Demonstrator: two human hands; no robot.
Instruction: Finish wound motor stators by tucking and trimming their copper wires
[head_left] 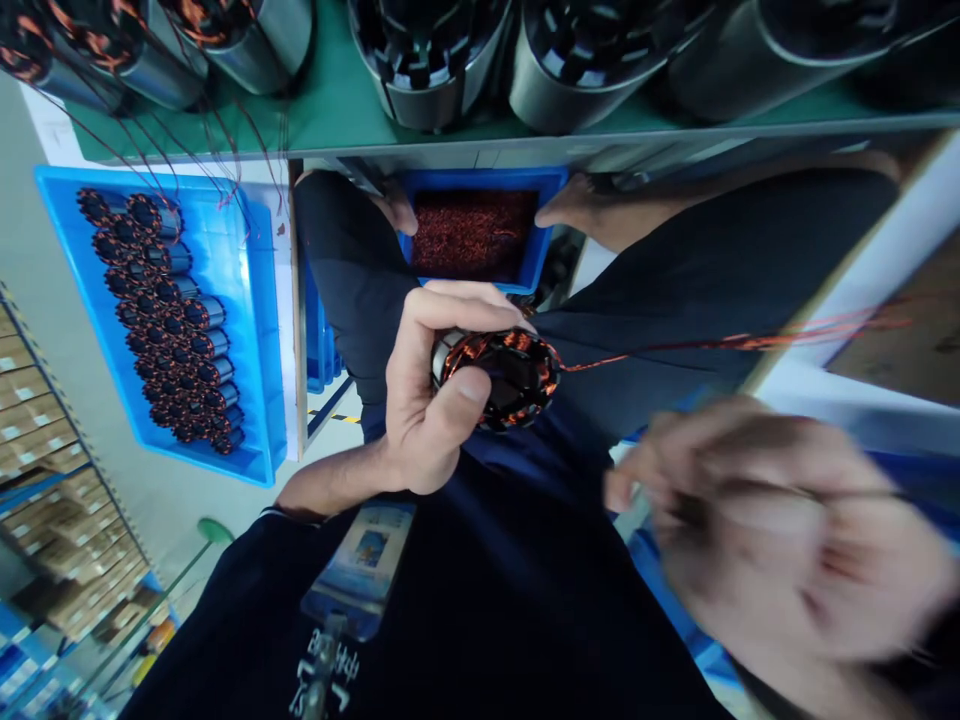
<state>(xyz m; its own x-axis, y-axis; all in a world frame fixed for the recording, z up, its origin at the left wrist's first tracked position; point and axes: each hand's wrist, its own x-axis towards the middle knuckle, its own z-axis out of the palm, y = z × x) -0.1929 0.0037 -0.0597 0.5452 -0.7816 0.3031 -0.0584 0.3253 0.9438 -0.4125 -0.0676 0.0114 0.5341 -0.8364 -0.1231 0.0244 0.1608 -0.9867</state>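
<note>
My left hand (pixel 427 400) grips a round stator (pixel 499 375) with copper windings, held over my lap, thumb on its near rim and fingers curled over the top. Thin copper wires (pixel 750 342) run from the stator out to the right. My right hand (pixel 787 550) is lower right of the stator and strongly blurred by motion. A thin dark line crosses it, and I cannot tell whether it holds anything.
A blue tray (pixel 259 400) on the left holds several wound stators. A blue bin (pixel 540 215) of copper wire scraps sits between my dark-trousered legs. Large metal cylinders (pixel 442 70) stand on a green bench top (pixel 330 110). An ID badge (pixel 360 560) hangs on my chest.
</note>
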